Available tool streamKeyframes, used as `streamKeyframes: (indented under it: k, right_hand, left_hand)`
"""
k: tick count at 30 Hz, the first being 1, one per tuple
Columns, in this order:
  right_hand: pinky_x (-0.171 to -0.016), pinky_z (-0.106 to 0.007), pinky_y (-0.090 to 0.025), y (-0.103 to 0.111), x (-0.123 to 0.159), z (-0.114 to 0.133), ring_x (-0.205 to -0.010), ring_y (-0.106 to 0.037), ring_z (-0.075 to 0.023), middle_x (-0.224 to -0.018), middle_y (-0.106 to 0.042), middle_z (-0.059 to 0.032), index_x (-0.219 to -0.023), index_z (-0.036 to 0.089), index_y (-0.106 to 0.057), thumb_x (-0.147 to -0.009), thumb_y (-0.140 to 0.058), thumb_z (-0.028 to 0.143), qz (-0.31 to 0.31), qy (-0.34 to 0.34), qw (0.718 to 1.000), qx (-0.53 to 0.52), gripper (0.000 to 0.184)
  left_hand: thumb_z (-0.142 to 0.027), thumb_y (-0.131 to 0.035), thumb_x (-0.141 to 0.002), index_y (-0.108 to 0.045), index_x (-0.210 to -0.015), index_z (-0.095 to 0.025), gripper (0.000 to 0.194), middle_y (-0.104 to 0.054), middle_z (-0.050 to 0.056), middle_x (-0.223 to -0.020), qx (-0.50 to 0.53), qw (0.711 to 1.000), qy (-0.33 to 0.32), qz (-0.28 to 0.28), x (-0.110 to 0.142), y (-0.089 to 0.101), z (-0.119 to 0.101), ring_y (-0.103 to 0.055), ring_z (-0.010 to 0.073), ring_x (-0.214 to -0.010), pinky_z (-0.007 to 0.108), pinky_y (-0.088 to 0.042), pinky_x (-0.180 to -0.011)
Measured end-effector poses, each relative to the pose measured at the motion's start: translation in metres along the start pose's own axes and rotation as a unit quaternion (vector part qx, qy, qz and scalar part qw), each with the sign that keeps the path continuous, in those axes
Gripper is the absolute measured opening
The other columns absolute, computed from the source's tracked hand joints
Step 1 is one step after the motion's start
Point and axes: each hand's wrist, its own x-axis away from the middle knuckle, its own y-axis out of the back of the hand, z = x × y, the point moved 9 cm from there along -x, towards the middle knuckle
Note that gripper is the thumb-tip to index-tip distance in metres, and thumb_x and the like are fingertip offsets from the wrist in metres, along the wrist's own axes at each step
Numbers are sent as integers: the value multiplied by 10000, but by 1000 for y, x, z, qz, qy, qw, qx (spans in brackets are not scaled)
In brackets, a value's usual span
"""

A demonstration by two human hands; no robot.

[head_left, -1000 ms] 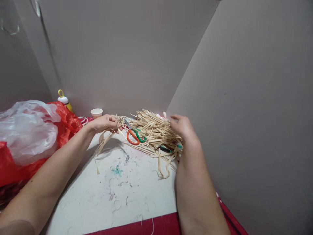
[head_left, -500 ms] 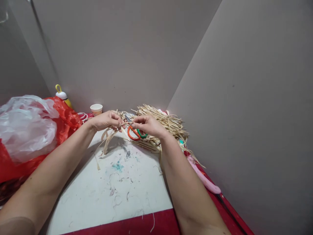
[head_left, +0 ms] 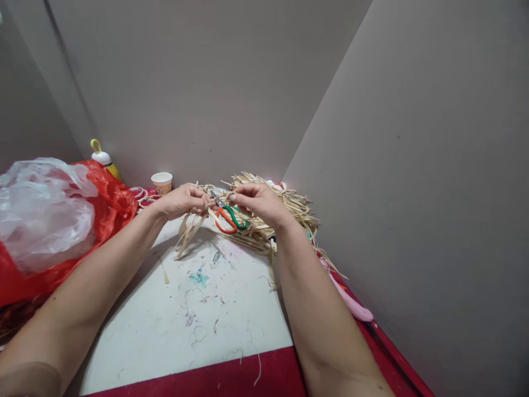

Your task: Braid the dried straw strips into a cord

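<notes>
Raffia strips (head_left: 190, 237): pale tan, flat, ribbon-like, bent; dangling over white tabletop (head_left: 231, 314), left of scissors (head_left: 231, 216)
Hands: apart; left hand (head_left: 182, 203) clamped on strips, right hand (head_left: 261, 205) pinching a thin strand end

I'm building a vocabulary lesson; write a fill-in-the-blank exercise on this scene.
Near pale, flat straw-like strips, metal scissors with looped plastic handles have one orange loop and one ____ loop.
The small, pale orange paper cup stands nearer the person's ____ hand.
A crumpled, translucent white plastic bag lies against crumpled ____ plastic.

Missing words: green; left; red
</notes>
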Motion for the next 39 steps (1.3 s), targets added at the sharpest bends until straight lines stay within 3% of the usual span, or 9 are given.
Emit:
streamKeyframes:
  k: [6, 18, 23, 25, 28, 32, 35, 37, 39]
  right_hand:
    - [-459, -206, -392, -11, 0, -2, -514, -516, -69, -715, -648, -21, -766, 156, -626, -720, -695, 392, 46, 19, 984, -169, 250]
    - [-423, -209, -306, -16, 6, 4, -470, -406, -56, -683, -645, -31, -840, 147, -678, -688, -654, 413, 70, -8, 966, -249, 308]
    - [-452, -193, -330, -17, 8, 1, -560, -494, -73, -796, -665, -24, -850, 196, -651, -632, -720, 375, 55, -19, 963, -264, 290]
    - [-444, -188, -318, -17, 6, -2, -552, -485, -68, -808, -663, -21, -833, 197, -641, -643, -726, 369, 51, -23, 968, -246, 270]
    - [-420, -192, -282, -12, 0, -2, -478, -408, -56, -661, -595, 14, -834, 183, -633, -666, -711, 378, 28, -4, 981, -194, 269]
    - [-422, -203, -285, 16, -1, 15, -450, -358, -58, -536, -457, 56, -793, 170, -597, -699, -669, 386, -145, 82, 980, -111, 246]
    - [-456, -213, -333, 28, 11, 37, -478, -396, -67, -585, -504, 27, -748, 170, -580, -737, -632, 380, -248, 143, 958, -35, 216]
    - [-505, -224, -378, 19, 13, 48, -532, -460, -84, -643, -568, -5, -736, 163, -601, -741, -631, 373, -219, 155, 963, 18, 212]
    - [-545, -235, -398, 3, 10, 51, -575, -506, -105, -656, -608, -22, -731, 157, -633, -739, -637, 356, -148, 147, 975, 81, 199]
  left_hand:
    - [-68, -623, -585, -639, -531, -125, 80, -615, 5, -518, 84, 996, -1, -8, -4, -21, 1, -557, 72, -541, 208, -412, -554]
    - [-87, -604, -562, -603, -499, -131, 76, -521, -25, -443, 194, 981, -24, -18, -5, -23, -3, -507, 60, -470, 212, -424, -547]
    - [-97, -630, -569, -599, -518, -129, 67, -570, -14, -536, 238, 970, -26, -38, -3, -21, -7, -513, 55, -498, 197, -427, -539]
    - [-100, -630, -559, -600, -516, -128, 59, -571, -14, -529, 238, 969, -29, -52, -3, -18, -7, -491, 47, -467, 188, -406, -501]
    - [-115, -636, -553, -600, -504, -123, 61, -602, 3, -570, 224, 971, -44, -64, -3, -13, -8, -516, 56, -493, 186, -406, -500]
    - [-124, -646, -568, -626, -545, -124, 31, -598, -2, -561, 204, 973, -60, -88, -3, -7, -10, -506, 46, -494, 154, -364, -466]
    - [-128, -638, -580, -615, -544, -133, 43, -575, -13, -526, 197, 973, -62, -105, -3, -6, -9, -501, 44, -489, 149, -364, -470]
    - [-130, -629, -592, -600, -542, -136, 58, -577, -14, -534, 193, 972, -65, -116, -3, -5, -9, -506, 47, -498, 156, -375, -484]
    - [-130, -616, -601, -582, -537, -138, 72, -554, -23, -513, 185, 972, -71, -130, -3, -4, -8, -489, 45, -481, 164, -377, -488]
